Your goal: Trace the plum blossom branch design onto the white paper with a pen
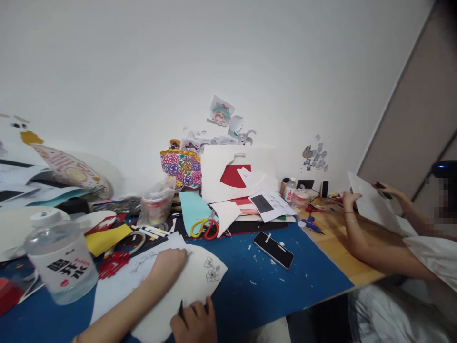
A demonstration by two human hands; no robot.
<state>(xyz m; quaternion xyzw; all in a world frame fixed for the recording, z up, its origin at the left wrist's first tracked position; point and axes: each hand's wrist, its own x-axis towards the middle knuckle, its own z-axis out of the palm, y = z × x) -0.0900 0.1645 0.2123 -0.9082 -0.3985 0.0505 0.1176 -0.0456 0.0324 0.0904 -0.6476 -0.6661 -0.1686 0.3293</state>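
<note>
**Loose paper, close elbows**

Your right hand (194,320) grips a slim dark tool (181,310) at the edge of the flower-drawn white paper (166,302); a slip could mark it. Your left hand (169,267) lies curled on that paper over the desk (250,297); whether it grips anything, I cannot tell. Uneven pressure could skew the paper. A sideways forearm swing could tip the bottle (66,267).

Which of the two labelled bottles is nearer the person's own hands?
The big bottle at front left, on the blue mat; the other bottle stands back near the wall.
</note>
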